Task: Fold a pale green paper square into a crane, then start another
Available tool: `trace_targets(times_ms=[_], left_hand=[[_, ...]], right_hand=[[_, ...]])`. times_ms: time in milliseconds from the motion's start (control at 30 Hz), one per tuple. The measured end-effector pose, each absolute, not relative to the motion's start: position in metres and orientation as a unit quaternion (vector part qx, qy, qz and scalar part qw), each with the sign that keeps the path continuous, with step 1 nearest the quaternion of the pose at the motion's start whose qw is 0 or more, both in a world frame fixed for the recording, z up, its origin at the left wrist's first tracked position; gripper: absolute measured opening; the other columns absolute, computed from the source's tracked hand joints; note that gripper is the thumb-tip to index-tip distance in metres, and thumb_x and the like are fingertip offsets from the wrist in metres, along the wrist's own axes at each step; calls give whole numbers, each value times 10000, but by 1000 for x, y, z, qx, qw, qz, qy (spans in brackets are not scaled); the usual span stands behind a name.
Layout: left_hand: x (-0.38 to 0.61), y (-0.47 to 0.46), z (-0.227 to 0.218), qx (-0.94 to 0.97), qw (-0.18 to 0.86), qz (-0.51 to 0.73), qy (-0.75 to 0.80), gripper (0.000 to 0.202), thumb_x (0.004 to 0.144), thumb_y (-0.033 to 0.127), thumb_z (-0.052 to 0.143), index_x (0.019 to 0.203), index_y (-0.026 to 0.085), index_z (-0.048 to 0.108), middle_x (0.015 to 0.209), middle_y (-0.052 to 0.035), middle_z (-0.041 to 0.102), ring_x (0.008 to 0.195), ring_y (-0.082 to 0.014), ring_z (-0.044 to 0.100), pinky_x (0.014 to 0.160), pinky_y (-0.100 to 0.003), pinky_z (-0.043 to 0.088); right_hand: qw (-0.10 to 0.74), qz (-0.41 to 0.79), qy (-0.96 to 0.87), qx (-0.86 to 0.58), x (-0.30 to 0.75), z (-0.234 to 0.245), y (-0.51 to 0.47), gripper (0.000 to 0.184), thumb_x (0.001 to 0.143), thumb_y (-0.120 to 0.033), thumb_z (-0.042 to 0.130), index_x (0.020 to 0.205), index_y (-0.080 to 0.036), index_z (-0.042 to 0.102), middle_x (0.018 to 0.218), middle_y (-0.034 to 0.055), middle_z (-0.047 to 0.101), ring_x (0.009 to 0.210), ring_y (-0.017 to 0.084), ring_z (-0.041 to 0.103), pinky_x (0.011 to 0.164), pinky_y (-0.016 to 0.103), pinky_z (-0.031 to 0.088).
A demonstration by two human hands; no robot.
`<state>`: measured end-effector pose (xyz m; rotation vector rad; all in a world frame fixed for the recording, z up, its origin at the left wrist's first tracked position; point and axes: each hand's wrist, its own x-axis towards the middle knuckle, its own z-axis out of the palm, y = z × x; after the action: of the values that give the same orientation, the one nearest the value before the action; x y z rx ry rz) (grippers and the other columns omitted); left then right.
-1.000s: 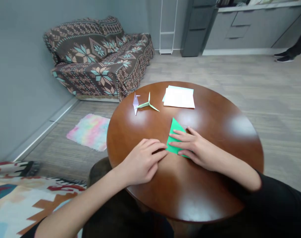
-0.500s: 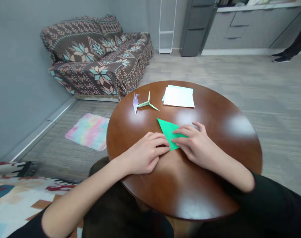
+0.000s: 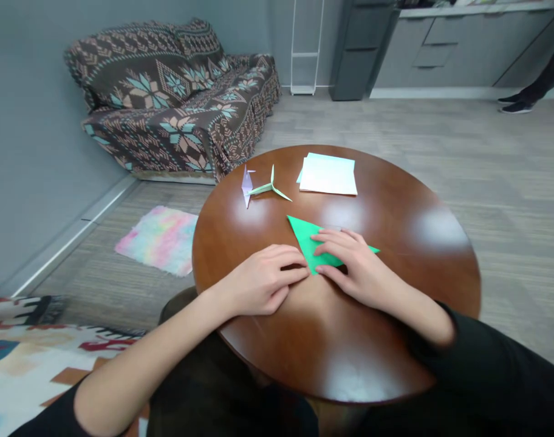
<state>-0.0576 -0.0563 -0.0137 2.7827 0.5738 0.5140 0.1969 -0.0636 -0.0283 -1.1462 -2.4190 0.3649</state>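
A green paper triangle point(image 3: 305, 235) lies flat on the round brown table point(image 3: 395, 243). My right hand point(image 3: 350, 267) rests on the paper with its fingers stretched out, pressing it down. My left hand point(image 3: 263, 282) lies on the table at the triangle's lower tip, fingers curled and fingertips touching the paper's edge. Farther back on the table stand a small lilac folded figure point(image 3: 246, 186) and a pale green folded figure point(image 3: 270, 188), with a stack of white sheets point(image 3: 328, 175) to their right.
A sofa under a patterned brown throw point(image 3: 177, 103) stands at the back left. A pastel mat point(image 3: 156, 238) lies on the floor left of the table, a patterned rug point(image 3: 26, 358) nearer me. Grey cabinets point(image 3: 432, 48) line the far wall; another person's leg point(image 3: 539, 79) shows at top right.
The green triangle has been turned on the table: its point went from facing away to facing left, and its right corner now shows past my right hand. Both hands stayed on it.
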Motion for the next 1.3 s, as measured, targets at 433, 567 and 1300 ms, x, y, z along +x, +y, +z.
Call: trace_targets(times_ms=[433, 567, 1300], left_hand=[[-57, -55, -12, 954, 138, 182, 194, 472, 828, 59, 497, 1238, 198, 686, 1226, -116, 696, 1190, -259, 608, 1077, -454, 505], [-57, -55, -12, 953, 143, 188, 190, 478, 827, 57, 488, 1238, 200, 685, 1219, -112, 703, 1186, -257, 613, 1074, -457, 507], [-45, -45, -9, 970, 103, 142, 167, 470, 848, 70, 462, 1273, 130, 653, 1162, -156, 687, 1287, -294, 560, 1136, -486, 446]], right_hand=[[238, 113, -866, -425, 193, -28, -62, 174, 955, -319, 626, 1096, -229, 675, 1373, 132, 668, 1336, 330, 567, 1081, 537, 425], [234, 123, -862, -433, 192, -26, -62, 164, 955, -312, 624, 1090, -233, 670, 1378, 125, 667, 1345, 326, 562, 1075, 533, 420], [301, 65, -829, -467, 194, -19, -66, 164, 888, -206, 635, 1050, -220, 655, 1255, 144, 672, 1220, 346, 592, 1074, 623, 360]])
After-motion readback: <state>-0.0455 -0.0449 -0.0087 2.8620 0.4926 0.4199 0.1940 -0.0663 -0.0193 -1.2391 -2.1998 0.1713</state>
